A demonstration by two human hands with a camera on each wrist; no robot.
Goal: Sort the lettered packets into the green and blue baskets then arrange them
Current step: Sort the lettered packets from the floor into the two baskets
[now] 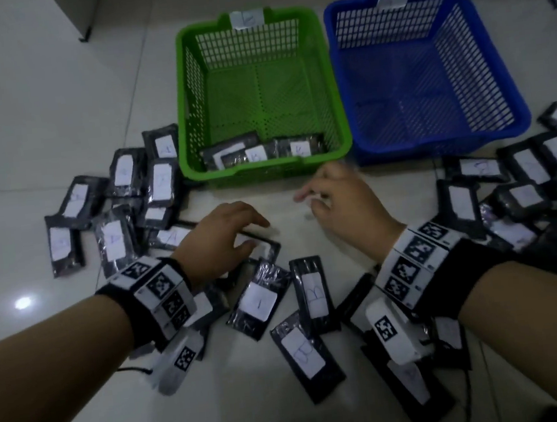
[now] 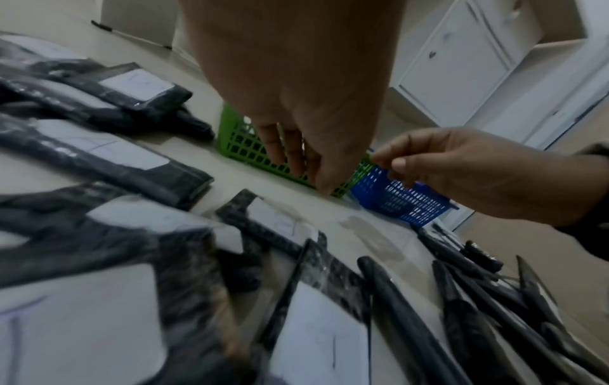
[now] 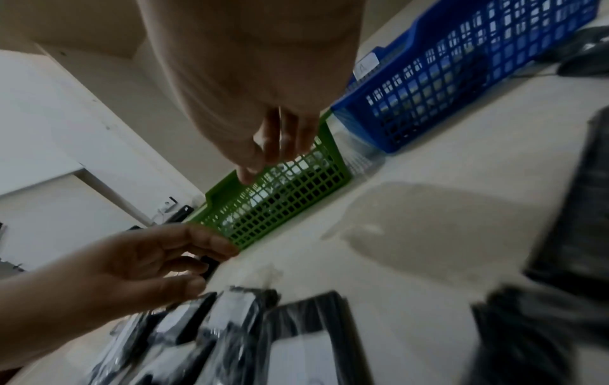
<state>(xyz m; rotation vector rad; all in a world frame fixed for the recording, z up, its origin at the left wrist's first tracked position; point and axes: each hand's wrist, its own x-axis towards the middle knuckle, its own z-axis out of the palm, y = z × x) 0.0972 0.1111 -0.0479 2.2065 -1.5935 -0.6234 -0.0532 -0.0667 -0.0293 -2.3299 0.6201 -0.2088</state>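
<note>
A pale tiled floor point(image 1: 36, 109) carries everything, with white cupboard fronts point(image 2: 461, 65) behind it in the left wrist view.

Nearest, at 6 o'clock between the two forearms, black packets with white labels lie scattered; one marked B point(image 1: 314, 293) lies flat beside another marked I point(image 1: 258, 301). A further heap of packets point(image 1: 125, 206) spreads at 9 o'clock, and another heap point(image 1: 523, 195) at 3 o'clock.

Just beyond the near packets, the left hand point(image 1: 220, 239) reaches palm down, fingers loosely spread and bent, over a packet point(image 1: 263, 246) lying on the floor; whether the fingertips touch it I cannot tell. The right hand point(image 1: 341, 200) hangs above bare floor a little farther on, fingers relaxed and blurred, holding nothing; in the left wrist view its thumb and forefinger sit near each other with nothing between them.

At 12 o'clock stands the green basket point(image 1: 188, 83), with several packets point(image 1: 264, 150) lying along its near wall, labels up. Touching it at 1 o'clock is the blue basket point(image 1: 495, 61). Each basket has a paper tag on its far rim.
</note>
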